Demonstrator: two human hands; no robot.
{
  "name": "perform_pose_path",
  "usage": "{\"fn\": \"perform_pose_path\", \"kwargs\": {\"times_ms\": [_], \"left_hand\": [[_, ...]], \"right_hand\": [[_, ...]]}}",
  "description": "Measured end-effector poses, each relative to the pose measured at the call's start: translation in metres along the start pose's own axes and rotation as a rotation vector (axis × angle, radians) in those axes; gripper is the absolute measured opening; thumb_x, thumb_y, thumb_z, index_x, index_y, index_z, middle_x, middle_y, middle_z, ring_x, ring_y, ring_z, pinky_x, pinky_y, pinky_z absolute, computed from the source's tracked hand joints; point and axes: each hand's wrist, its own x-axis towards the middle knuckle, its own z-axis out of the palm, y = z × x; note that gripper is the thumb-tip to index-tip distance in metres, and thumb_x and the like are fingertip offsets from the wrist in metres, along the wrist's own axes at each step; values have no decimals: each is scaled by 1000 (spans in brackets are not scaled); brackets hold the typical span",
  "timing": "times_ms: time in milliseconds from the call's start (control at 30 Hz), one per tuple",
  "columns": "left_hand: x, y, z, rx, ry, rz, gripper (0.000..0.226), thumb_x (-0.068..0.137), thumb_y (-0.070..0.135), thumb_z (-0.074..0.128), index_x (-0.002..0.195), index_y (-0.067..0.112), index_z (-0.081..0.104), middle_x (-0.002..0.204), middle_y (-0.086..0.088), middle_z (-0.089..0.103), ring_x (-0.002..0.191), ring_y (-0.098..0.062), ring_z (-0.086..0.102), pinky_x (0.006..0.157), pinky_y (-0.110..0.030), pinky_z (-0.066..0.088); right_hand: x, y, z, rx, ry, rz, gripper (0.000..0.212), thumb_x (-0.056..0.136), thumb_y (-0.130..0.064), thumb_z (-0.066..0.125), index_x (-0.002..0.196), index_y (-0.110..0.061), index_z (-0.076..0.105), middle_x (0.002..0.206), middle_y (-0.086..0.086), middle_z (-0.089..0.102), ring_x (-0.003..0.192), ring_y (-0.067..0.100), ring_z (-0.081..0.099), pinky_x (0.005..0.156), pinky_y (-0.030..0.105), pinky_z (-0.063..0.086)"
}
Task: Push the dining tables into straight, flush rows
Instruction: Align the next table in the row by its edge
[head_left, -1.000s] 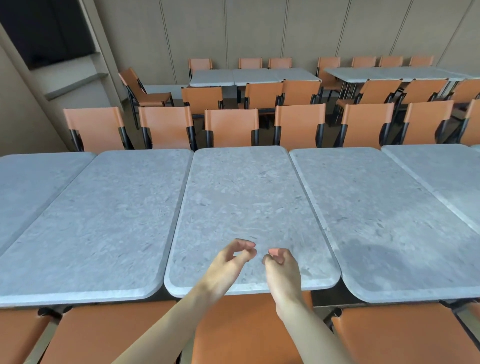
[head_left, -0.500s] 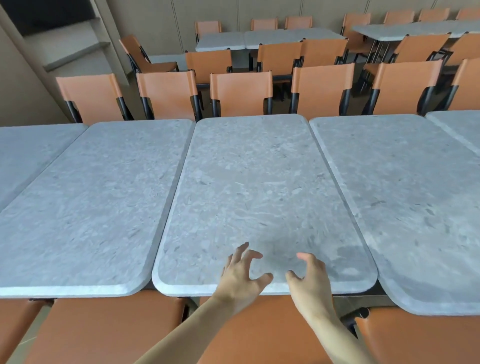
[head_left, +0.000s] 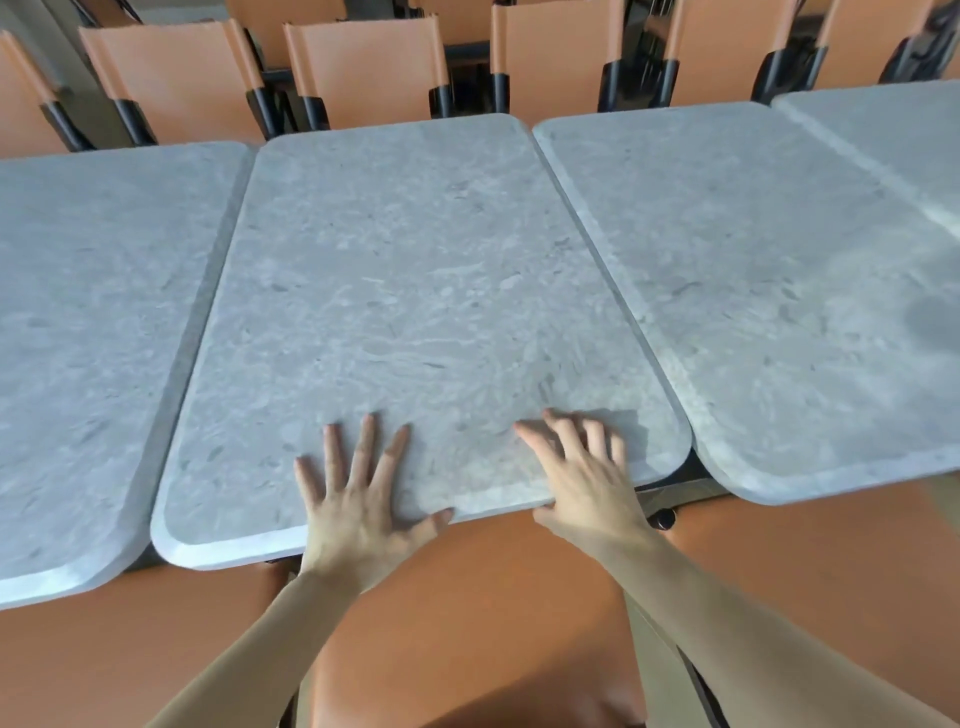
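A row of grey stone-patterned dining tables is running across the view, side by side. The middle worktop (head_left: 415, 291) is sitting between the left worktop (head_left: 93, 332) and the right worktop (head_left: 769, 291), with narrow seams separating their long edges; its near edge is lying slightly farther away than its neighbours' near edges. Orange chairs (head_left: 363, 67) are lining the far side, and an orange chair seat (head_left: 467, 613) is showing below the near edge. The left hand (head_left: 358, 499) is resting flat near that edge, fingers (head_left: 363, 447) straight and spread. The right hand (head_left: 587, 478) is lying on the near right corner, fingers loosely extended, thumb dropping over the rim.
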Motion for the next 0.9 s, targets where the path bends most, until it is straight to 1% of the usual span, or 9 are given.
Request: {"fn": "perform_pose_path", "kwargs": {"times_ms": [33,100,167,233,400,500,600,700,900], "left_hand": [[-2,-3,2,16,15,31,116,65,100,24,161,36,11,170,-2,3,155,-39,-6,117,-67,4],[-6,-10,10,88,44,121,121,63,90,49,160,26,20,168,-10,14,154,-43,8,115,-71,15],[-6,-16,17,191,88,188,130,55,68,80,159,20,21,165,-17,22,149,-48,21,109,-75,26],[-3,-17,21,255,129,185,139,44,35,98,158,17,21,161,-22,29,145,-53,28,105,-77,29],[-3,-17,30,340,194,144,131,46,-1,89,157,15,21,158,-25,31,141,-57,30,103,-78,31],[-4,-14,30,383,208,105,121,53,-9,80,156,16,21,158,-25,32,140,-58,31,97,-81,33],[-9,-5,29,379,194,22,117,64,-9,73,158,22,11,161,-23,26,141,-59,25,97,-81,31],[-16,4,32,357,179,-85,116,78,1,68,160,33,-8,163,-24,10,143,-61,12,104,-78,25],[-22,2,31,339,213,-89,113,80,9,71,160,32,-6,166,-11,12,145,-51,16,110,-67,26]], "right_hand": [[2,2,5,-6,39,-1,105,44,-31,89,140,-35,44,141,4,45,118,32,44,96,48,43],[5,6,15,-15,100,-14,107,38,-27,92,137,-28,50,136,9,50,119,36,45,92,50,48],[6,6,21,-44,140,-33,110,41,-25,92,142,-22,47,140,16,47,128,43,44,102,58,44],[7,6,23,-93,155,-35,113,45,-25,91,146,-16,43,145,21,43,136,45,40,110,66,32],[6,4,32,-158,171,27,121,52,-25,92,154,-7,31,158,20,35,148,43,29,114,68,26],[5,2,34,-161,213,27,102,70,-7,78,157,-7,24,163,16,28,151,41,20,116,67,21],[4,-1,31,-151,192,39,95,79,4,63,159,-9,15,167,13,15,154,39,7,119,65,11],[2,-2,30,-164,174,41,97,80,1,64,159,-10,8,168,13,8,154,39,2,120,64,7],[0,2,29,-201,174,-3,101,84,-13,71,159,-9,3,167,17,5,154,41,1,120,66,7]]}}
